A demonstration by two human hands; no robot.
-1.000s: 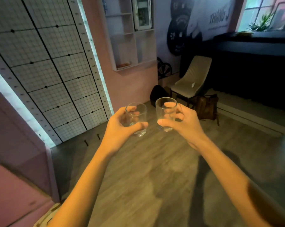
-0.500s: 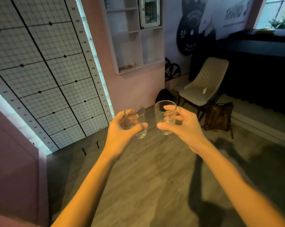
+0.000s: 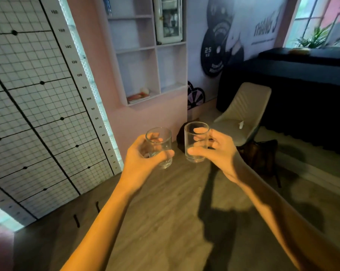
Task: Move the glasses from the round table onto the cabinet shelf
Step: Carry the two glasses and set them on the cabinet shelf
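I saw two clear, smooth, straight-sided drinking glasses held out in front of me, both upright and both apparently empty. The left glass point(image 3: 159, 147) sat in my left hand point(image 3: 140, 159), thumb wrapped across its lower front and fingers curled behind, blurred through the glass wall. The right glass point(image 3: 196, 141) sat in my right hand point(image 3: 218, 151), thumb pressed across its lower front and fingertips showing through and over the rim on the far side. Both hands were closed firmly around their glasses. The two glasses were near each other but apart, with a strip of floor visible between them.

Below them lay a grey-brown wood-grain plank floor point(image 3: 165, 222), matte and crossed by my arms' dark shadows. Ahead, set into a pale pink wall, stood a white open cabinet shelf point(image 3: 145, 55) of boxy square compartments; the glasses were well short of it and lower in the frame. Its bottom left compartment held some flat reddish items I could not make out, and its top was cut off. To the left ran a white grid-lined measuring panel point(image 3: 38, 114) with numbers up its edge. To the right stood a beige padded chair point(image 3: 241, 112) with a ribbed back, and beside it a brown bag point(image 3: 261, 155) in deep shadow.
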